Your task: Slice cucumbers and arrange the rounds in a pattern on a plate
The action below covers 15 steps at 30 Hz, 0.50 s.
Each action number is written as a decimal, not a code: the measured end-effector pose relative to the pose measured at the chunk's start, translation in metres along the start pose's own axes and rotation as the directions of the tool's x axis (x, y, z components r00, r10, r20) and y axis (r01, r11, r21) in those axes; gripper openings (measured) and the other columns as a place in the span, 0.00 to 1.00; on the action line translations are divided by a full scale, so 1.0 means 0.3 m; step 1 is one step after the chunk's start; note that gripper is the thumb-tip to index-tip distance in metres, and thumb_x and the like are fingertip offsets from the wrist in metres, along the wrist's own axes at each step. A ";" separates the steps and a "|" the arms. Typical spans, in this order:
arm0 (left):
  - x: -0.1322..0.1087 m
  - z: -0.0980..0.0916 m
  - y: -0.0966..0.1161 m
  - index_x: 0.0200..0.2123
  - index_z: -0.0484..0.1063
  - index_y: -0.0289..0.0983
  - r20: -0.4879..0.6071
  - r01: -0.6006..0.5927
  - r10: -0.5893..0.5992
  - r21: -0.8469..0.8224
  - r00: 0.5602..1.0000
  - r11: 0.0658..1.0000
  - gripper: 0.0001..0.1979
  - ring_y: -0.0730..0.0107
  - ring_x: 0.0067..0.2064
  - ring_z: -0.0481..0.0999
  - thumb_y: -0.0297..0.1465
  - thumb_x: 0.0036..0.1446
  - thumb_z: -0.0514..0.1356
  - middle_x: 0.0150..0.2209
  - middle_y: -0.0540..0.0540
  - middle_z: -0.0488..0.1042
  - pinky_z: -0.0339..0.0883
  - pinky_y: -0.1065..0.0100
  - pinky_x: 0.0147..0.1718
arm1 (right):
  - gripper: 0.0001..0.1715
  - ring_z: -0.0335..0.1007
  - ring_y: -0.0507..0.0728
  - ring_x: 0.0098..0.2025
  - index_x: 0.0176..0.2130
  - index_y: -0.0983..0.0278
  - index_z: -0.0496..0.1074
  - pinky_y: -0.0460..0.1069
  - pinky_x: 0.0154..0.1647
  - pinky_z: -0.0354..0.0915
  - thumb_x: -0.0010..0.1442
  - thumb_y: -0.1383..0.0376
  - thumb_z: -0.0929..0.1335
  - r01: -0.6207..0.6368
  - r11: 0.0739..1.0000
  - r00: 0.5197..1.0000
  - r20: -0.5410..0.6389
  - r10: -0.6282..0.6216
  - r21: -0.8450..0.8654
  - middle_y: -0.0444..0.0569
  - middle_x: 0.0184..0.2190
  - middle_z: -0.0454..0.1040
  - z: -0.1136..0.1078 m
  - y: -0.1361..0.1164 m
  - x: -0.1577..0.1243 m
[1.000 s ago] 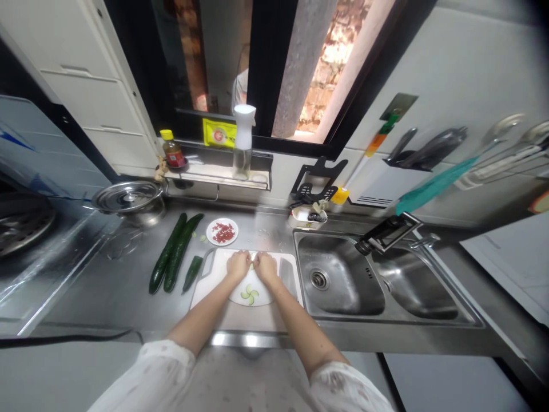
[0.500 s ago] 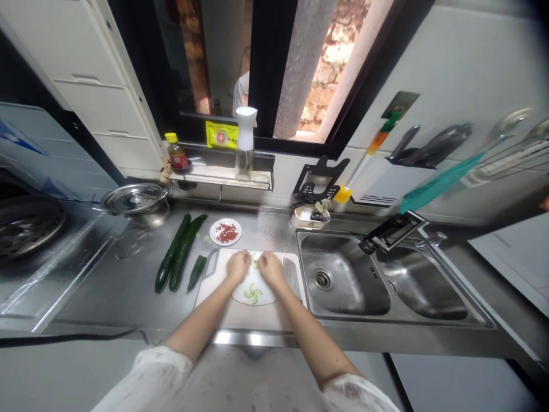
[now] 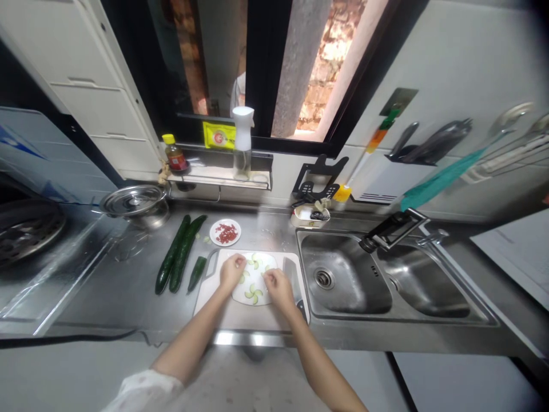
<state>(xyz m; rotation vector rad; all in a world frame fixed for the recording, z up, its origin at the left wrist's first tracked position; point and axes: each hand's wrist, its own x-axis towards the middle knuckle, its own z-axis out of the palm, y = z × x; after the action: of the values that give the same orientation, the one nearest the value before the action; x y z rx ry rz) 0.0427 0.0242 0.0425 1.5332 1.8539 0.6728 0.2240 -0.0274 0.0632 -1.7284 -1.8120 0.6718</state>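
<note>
A white plate [image 3: 240, 294] lies on the cutting board [image 3: 251, 320], with thin pale-green cucumber slices [image 3: 253, 294] set out on it in curved pinwheel groups. My left hand [image 3: 232, 271] is at the plate's upper left edge, its fingertips pinched together. Over the right edge, my right hand [image 3: 279, 289] also has thumb and fingers closed, close to some slices. What either pinch holds is too small to make out. A knife [image 3: 291, 274] rests along the board's right side, partly behind my right hand and forearm, with its dark handle towards me.
Left of the board lie two whole cucumbers [image 3: 171, 260] and a cut cucumber piece [image 3: 197, 273]. A small white dish [image 3: 225, 233] of red bits stands behind it. Right of the board is a double sink [image 3: 343, 286]; a lidded steel pot [image 3: 137, 203] stands at the back left.
My hands were close together over the plate's far side. My right hand has moved right and towards me, and my left slightly left, uncovering more slices.
</note>
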 end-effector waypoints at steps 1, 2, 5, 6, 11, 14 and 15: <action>0.005 -0.005 -0.012 0.36 0.75 0.39 -0.019 0.007 -0.007 -0.014 1.000 1.000 0.07 0.71 0.36 0.74 0.32 0.56 0.58 0.34 0.49 0.78 0.62 0.73 0.35 | 0.14 0.68 0.56 0.37 0.32 0.62 0.72 0.46 0.38 0.61 0.61 0.63 0.59 -0.006 1.000 1.000 -0.005 0.007 0.019 0.51 0.33 0.74 -0.005 -0.001 -0.014; 0.013 -0.010 -0.026 0.36 0.75 0.39 -0.037 0.016 -0.017 -0.026 0.999 1.000 0.07 0.71 0.36 0.74 0.32 0.56 0.58 0.34 0.49 0.78 0.62 0.73 0.35 | 0.14 0.68 0.56 0.36 0.32 0.62 0.72 0.46 0.38 0.61 0.61 0.62 0.59 -0.011 0.999 1.000 -0.007 0.012 0.032 0.51 0.33 0.74 -0.010 0.000 -0.026; 0.049 -0.025 -0.066 0.37 0.75 0.39 -0.090 0.041 -0.046 -0.052 0.995 0.998 0.08 0.70 0.37 0.75 0.32 0.55 0.58 0.35 0.48 0.78 0.63 0.72 0.36 | 0.14 0.68 0.56 0.36 0.31 0.61 0.72 0.47 0.37 0.61 0.60 0.62 0.59 -0.018 0.999 1.000 -0.016 0.019 0.043 0.51 0.33 0.74 -0.017 0.007 -0.054; 0.065 -0.032 -0.077 0.38 0.75 0.39 -0.112 0.049 -0.055 -0.054 0.992 0.997 0.08 0.69 0.38 0.75 0.32 0.55 0.58 0.35 0.48 0.78 0.63 0.72 0.37 | 0.14 0.68 0.56 0.36 0.31 0.61 0.72 0.47 0.37 0.61 0.60 0.62 0.59 -0.018 0.999 1.000 -0.020 0.019 0.042 0.51 0.33 0.74 -0.018 0.010 -0.060; 0.160 -0.081 -0.107 0.41 0.74 0.40 -0.165 0.139 -0.143 -0.039 0.976 0.990 0.11 0.69 0.39 0.75 0.36 0.57 0.57 0.38 0.47 0.78 0.63 0.72 0.38 | 0.14 0.68 0.56 0.36 0.32 0.61 0.72 0.48 0.38 0.62 0.60 0.62 0.60 -0.033 0.998 0.999 -0.026 0.034 0.058 0.50 0.31 0.73 -0.025 0.018 -0.070; 0.217 -0.109 -0.112 0.44 0.74 0.40 -0.145 0.196 -0.193 0.007 0.970 0.981 0.13 0.67 0.40 0.75 0.36 0.57 0.57 0.39 0.46 0.78 0.63 0.71 0.38 | 0.14 0.68 0.57 0.35 0.32 0.61 0.73 0.48 0.38 0.61 0.60 0.62 0.60 -0.047 0.996 0.998 -0.034 0.050 0.072 0.51 0.32 0.74 -0.028 0.017 -0.072; 0.234 -0.117 -0.114 0.45 0.74 0.41 -0.142 0.203 -0.197 0.032 0.970 0.979 0.14 0.66 0.41 0.75 0.36 0.57 0.57 0.40 0.46 0.77 0.63 0.71 0.38 | 0.14 0.67 0.56 0.35 0.32 0.61 0.73 0.48 0.37 0.61 0.60 0.62 0.60 -0.048 0.996 0.998 -0.040 0.051 0.074 0.51 0.32 0.74 -0.028 0.017 -0.074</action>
<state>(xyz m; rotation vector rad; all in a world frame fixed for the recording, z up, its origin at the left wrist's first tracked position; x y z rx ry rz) -0.0145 0.0869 0.0305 1.3331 2.1081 0.6592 0.2342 -0.0493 0.0648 -1.7318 -1.7005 0.7079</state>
